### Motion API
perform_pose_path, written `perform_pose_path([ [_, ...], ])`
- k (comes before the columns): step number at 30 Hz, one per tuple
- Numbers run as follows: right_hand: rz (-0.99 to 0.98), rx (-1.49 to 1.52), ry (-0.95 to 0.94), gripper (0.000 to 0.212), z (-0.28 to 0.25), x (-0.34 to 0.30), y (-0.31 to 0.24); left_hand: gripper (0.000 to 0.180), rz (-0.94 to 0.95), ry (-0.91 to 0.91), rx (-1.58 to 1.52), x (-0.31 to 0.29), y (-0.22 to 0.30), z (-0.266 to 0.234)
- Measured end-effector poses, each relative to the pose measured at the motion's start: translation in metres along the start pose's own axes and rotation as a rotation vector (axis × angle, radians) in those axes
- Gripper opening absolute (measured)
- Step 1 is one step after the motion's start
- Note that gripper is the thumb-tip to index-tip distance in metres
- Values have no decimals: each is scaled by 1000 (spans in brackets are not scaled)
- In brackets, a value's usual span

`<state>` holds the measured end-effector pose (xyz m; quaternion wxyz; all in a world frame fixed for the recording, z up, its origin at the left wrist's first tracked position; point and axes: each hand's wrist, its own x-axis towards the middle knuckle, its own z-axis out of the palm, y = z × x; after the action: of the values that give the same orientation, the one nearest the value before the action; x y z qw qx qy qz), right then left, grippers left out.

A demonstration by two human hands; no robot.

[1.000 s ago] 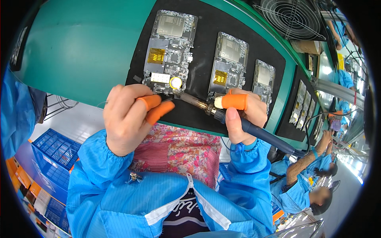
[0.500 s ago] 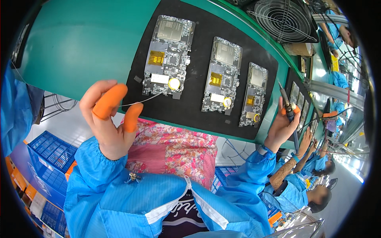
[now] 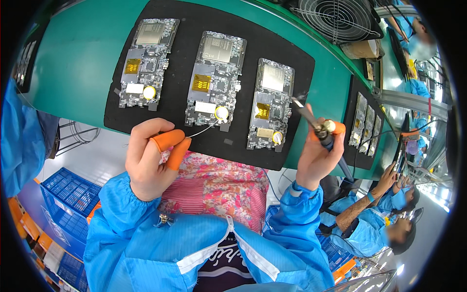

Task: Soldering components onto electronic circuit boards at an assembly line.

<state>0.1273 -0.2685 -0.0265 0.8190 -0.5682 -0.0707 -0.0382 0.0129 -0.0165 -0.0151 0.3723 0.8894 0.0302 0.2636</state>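
Observation:
My left hand (image 3: 154, 158), with orange finger cots on thumb and forefinger, pinches a thin silvery solder wire (image 3: 204, 130). The wire's far end reaches the round coin cell (image 3: 221, 113) at the near end of the middle circuit board (image 3: 214, 73). Gripped in my right hand (image 3: 316, 158) is a soldering iron (image 3: 307, 116), its tip raised beside the right circuit board (image 3: 272, 78), with a faint wisp of smoke. A left circuit board (image 3: 152, 63) lies alongside. Each board carries a silver shield, a yellow patch, a pale block and a coin cell.
The boards lie on a black mat (image 3: 185, 19) on a green bench (image 3: 78, 58). A fan (image 3: 338, 17) stands at the far right. More boards rest on another mat (image 3: 349, 109) further right, near co-workers in blue. Blue crates (image 3: 68, 194) sit at lower left.
The wire's end has gone from the left board's coin cell to the middle board's. My left finger and thumb have closed together. The iron has moved left, and the view has shifted.

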Motion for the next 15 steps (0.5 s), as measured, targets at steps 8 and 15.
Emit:
perform_pose_path([
  [8, -133, -607, -405, 38, 17, -6, -11, 24, 14, -84, -13, -1, 3, 1],
  [15, -117, -715, -470, 39, 23, -5, -9, 25, 40, -86, 0, -3, 1, 6],
])
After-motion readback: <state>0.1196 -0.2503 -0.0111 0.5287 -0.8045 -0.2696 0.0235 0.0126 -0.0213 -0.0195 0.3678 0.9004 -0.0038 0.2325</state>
